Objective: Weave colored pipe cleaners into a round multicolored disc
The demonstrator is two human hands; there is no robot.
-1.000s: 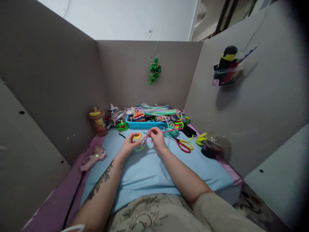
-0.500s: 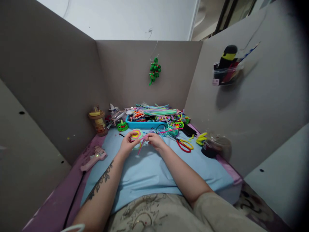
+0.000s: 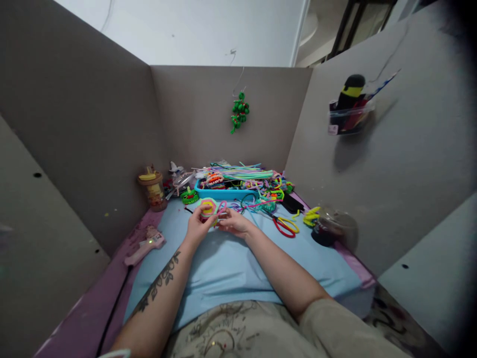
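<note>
My left hand point(image 3: 197, 226) grips a flat, round-to-hexagonal piece point(image 3: 209, 202) coiled from pipe cleaners, yellow at the centre, then pink, with pale mint outside. From its right side a pink pipe cleaner point(image 3: 222, 204) stands up in a narrow loop. My right hand point(image 3: 236, 223) is closed at the thumb and forefinger on that strand, its other fingers loosely curled below. Exactly where the fingertips meet the strand is partly hidden. Both hands are held just above the light blue cloth point(image 3: 231, 263).
Behind the hands stands a blue tray point(image 3: 227, 194) heaped with pipe cleaners. Scissors point(image 3: 285, 226) with red and yellow handles lie to the right, near a dark-based jar point(image 3: 324, 233). On the left are a pink glue gun point(image 3: 147, 246), a lidded cup point(image 3: 154, 191) and a green figure point(image 3: 189, 196).
The pink strand, which hung down between my hands, now loops upward. My right hand has shifted slightly left and lower, its fingers more spread. The coiled piece now shows more of its face.
</note>
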